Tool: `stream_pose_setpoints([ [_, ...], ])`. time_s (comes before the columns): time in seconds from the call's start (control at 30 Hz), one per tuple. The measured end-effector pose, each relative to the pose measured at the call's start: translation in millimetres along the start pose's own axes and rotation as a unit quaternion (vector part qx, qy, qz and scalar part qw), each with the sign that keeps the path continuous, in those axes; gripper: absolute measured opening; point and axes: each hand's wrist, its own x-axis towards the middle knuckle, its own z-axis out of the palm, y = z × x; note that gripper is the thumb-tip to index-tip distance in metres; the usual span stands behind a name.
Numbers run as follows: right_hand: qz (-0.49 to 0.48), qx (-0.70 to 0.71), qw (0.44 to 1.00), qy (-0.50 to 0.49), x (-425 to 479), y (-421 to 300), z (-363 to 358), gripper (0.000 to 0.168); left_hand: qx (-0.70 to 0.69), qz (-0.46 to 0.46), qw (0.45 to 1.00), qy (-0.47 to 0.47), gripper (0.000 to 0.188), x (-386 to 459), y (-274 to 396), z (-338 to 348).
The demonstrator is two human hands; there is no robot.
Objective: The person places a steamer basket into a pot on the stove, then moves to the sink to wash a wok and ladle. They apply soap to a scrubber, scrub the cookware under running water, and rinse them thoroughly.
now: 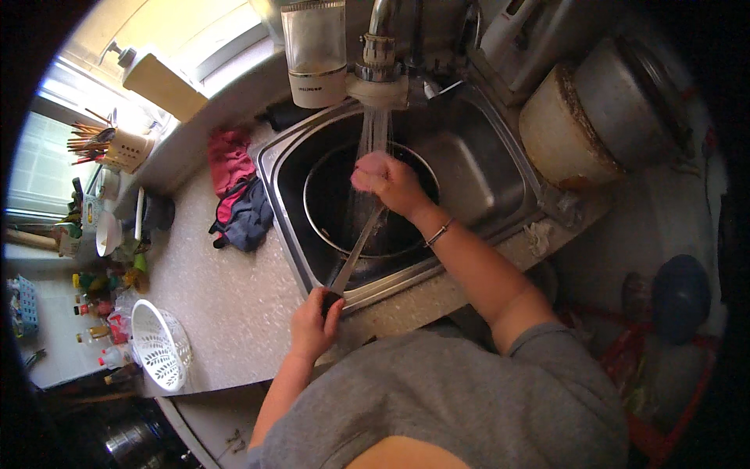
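Observation:
My left hand grips the dark handle of a long metal kitchen utensil at the sink's front edge. Its shaft slants up across the basin; whether it is a knife or a spatula is unclear. In my right hand is a pink sponge or cloth, slightly blurred, at the utensil's far end, which is partly hidden. Water streams over that hand from the faucet. Beneath both lies a round dark pan with a pale rim, inside the stainless steel sink.
A water filter is fitted beside the faucet. Red and dark-blue cloths lie left of the sink. A white perforated basket stands on the counter. Large metal pots are at the right; a pump bottle stands by the window.

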Motion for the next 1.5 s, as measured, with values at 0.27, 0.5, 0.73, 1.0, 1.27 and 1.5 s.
stream_pose_setpoints([
  [0.27,0.238,0.149,0.958,0.058,29.1,53.5,-36.0,0.024,0.079,0.022,0.997,-0.004,0.023,3.2,3.5,-4.3],
  [0.5,0.166,0.167,0.952,0.196,-10.1,22.8,-5.6,0.027,-0.045,-0.04,0.998,0.017,0.024,3.4,-12.3,1.1],
  [0.73,-0.03,0.02,0.982,0.185,20.1,47.4,1.4,0.024,-0.108,-0.079,0.991,0.01,0.023,11.7,4.5,-1.6],
  [1.0,-0.134,-0.13,0.974,0.13,8.3,34.2,10.0,0.03,-0.117,-0.093,0.989,0.007,0.022,12.4,3.6,3.4],
  [1.27,-0.154,-0.278,0.948,0.018,-9.4,-1.8,21.0,0.028,-0.096,-0.068,0.993,0.01,0.022,13.3,14.4,4.7],
  [1.5,0.152,0.016,0.967,0.205,28.2,81.5,-28.1,0.03,-0.328,-0.133,0.935,-0.016,0.046,8.3,6.1,16.1],
])
